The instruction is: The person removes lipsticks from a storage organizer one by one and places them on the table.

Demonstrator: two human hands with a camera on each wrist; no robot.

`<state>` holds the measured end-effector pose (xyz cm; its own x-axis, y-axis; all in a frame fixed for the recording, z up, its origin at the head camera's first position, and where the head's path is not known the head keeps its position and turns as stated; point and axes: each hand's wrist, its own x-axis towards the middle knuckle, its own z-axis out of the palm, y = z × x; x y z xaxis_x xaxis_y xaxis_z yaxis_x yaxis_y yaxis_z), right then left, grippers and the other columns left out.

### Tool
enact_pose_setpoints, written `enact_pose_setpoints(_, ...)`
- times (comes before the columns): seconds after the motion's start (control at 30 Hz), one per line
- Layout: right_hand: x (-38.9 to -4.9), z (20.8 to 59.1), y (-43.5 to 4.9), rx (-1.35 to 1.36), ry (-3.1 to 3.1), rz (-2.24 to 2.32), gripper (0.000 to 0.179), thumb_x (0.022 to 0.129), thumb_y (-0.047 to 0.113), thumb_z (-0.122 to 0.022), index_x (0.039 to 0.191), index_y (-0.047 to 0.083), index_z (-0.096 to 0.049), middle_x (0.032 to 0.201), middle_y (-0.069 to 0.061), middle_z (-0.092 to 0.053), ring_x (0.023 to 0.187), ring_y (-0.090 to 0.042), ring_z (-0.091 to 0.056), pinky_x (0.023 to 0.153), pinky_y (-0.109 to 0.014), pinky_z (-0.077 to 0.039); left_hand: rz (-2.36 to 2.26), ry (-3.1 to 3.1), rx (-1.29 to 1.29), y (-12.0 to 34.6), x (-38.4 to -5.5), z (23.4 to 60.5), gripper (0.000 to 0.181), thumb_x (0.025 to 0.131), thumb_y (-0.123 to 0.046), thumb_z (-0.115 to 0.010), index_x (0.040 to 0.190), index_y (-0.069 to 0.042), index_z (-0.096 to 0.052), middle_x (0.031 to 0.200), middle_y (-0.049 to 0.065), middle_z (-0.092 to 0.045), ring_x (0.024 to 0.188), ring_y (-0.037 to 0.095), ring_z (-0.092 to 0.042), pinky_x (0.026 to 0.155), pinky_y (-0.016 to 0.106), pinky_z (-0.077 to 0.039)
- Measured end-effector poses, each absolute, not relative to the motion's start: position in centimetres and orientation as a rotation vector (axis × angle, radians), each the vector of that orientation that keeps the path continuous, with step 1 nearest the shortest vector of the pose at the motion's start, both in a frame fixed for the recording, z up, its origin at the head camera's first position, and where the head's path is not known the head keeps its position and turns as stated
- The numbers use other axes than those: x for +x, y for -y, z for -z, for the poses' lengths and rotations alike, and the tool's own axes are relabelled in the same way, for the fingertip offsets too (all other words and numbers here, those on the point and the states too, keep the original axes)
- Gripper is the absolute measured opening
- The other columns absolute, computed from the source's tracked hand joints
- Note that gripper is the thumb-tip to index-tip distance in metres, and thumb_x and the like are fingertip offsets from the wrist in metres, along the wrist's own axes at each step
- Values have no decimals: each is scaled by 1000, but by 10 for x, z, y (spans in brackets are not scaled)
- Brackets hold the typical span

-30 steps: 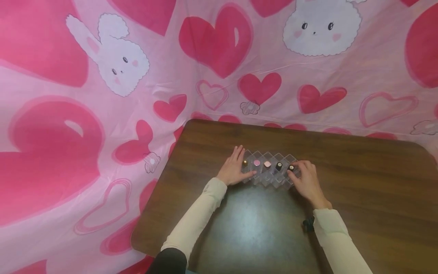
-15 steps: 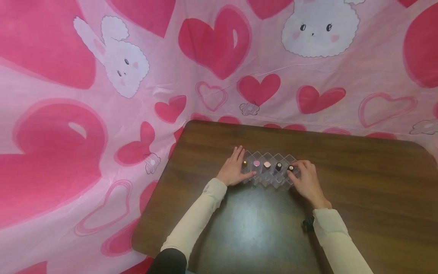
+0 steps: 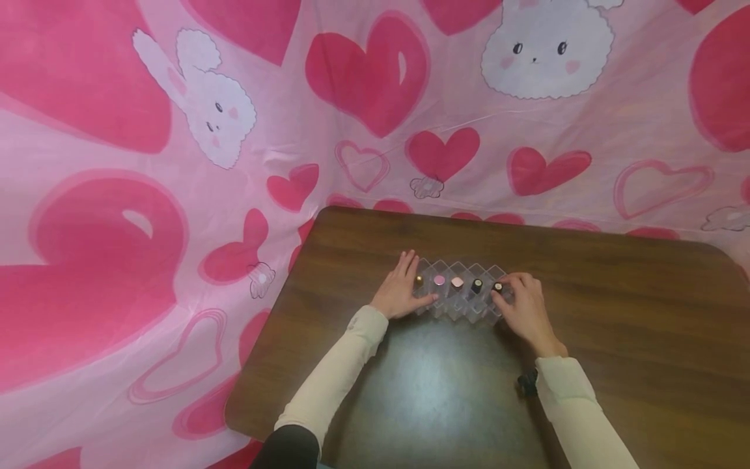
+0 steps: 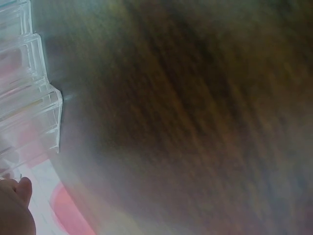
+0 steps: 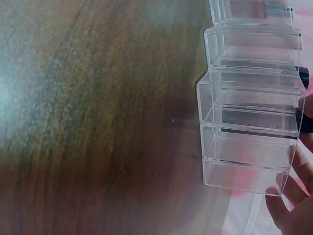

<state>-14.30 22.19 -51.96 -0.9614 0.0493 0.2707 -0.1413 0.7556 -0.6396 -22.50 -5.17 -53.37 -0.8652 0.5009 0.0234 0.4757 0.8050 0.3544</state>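
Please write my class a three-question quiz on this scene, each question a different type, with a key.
1. In the head view, how many caps show in the clear holder?
2. True or false: the left hand is at the gold cap's end.
3. Which cap is nearest the right hand: (a) pink, (b) black or (c) gold?

Key: 1. Five. 2. True. 3. b.

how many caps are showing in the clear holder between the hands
5, in a row across the clear holder: gold cap beside the left hand, then lilac cap, pale pink cap, black cap, second black cap at the right hand. The hands may hide more.
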Motion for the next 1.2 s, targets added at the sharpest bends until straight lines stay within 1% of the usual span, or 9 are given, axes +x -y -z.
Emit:
enact_pose_setpoints(0.2, -143, 518, -222, 79, 2646, -996, 27, 80, 18, -64, 100, 0, -58, 107, -19, -47, 103, -37, -37, 81, -48, -29, -547, -2913, 782, 52, -225, 534, 105, 69, -82, -32, 145, -16, -6, 152, -5, 6, 139, 11, 9, 107, 45, -25)
enact_pose_setpoints(0.5, -144, 511, -221, 82, 2621, -997, 27, 79, 19, -65, 97, 0, -59, 107, -19, -47, 103, -36, -37, 81, -47, -29, -548, -2915, 781, 53, -225, 534, 104, 69, -81, -34, 145, -16, -7, 152, -4, 4, 139, 12, 7, 106, 45, -25)
enact_pose_setpoints(0.8, -143, 500, -222, 43, 2659, -1028, 31, 83, 24, -61, 103, 0, -58, 114, -18, -45, 108, -35, -34, 83, -50, -32, -574, -2903, 781, 53, -224, 535, 103, 69, -82, -33, 146, -19, -4, 152, -6, 6, 139, 11, 8, 107, 45, -25)
enact_pose_setpoints(1.2, -144, 492, -223, 54, 2619, -1012, 30, 82, 23, -63, 100, -1, -59, 111, -18, -47, 106, -36, -35, 85, -50, -28, -562, -2903, 784, 53, -225, 534, 104, 69, -82, -32, 145, -18, -4, 152, -5, 5, 139, 13, 6, 106, 45, -25)
